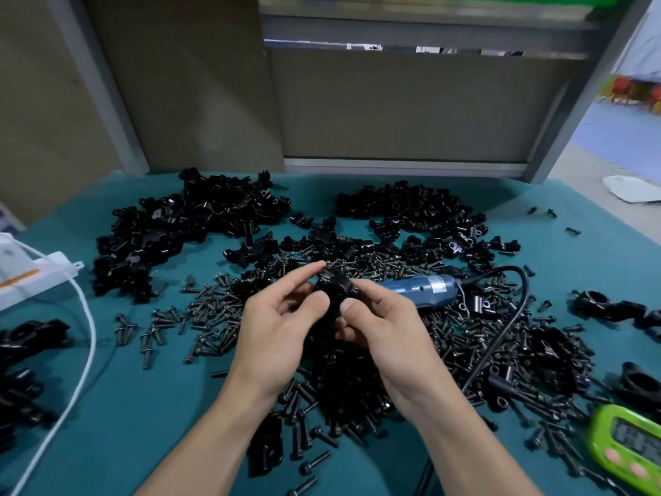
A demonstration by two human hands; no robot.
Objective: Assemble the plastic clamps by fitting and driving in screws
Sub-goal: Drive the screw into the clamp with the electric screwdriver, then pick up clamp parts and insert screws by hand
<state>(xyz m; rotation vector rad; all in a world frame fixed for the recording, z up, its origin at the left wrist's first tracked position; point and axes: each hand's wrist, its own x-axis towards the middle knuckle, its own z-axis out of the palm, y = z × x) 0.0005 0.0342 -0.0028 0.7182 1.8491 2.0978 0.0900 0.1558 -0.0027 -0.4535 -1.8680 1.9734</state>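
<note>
Teal cloth covers the worktable (pixel 107 406). On it we see black plastic clamp halves (pixel 186 227) heaped at the far side and loose black screws (pixel 200 316) spread nearer, presumably to keep both within reach. A blue corded electric screwdriver (pixel 418 286) lies idle just beyond the hands, which we judge means that fitting comes before driving. Our left hand (pixel 279 327) and right hand (pixel 386 323) both pinch one black plastic clamp (pixel 334 286), held between their fingertips above the screws.
</note>
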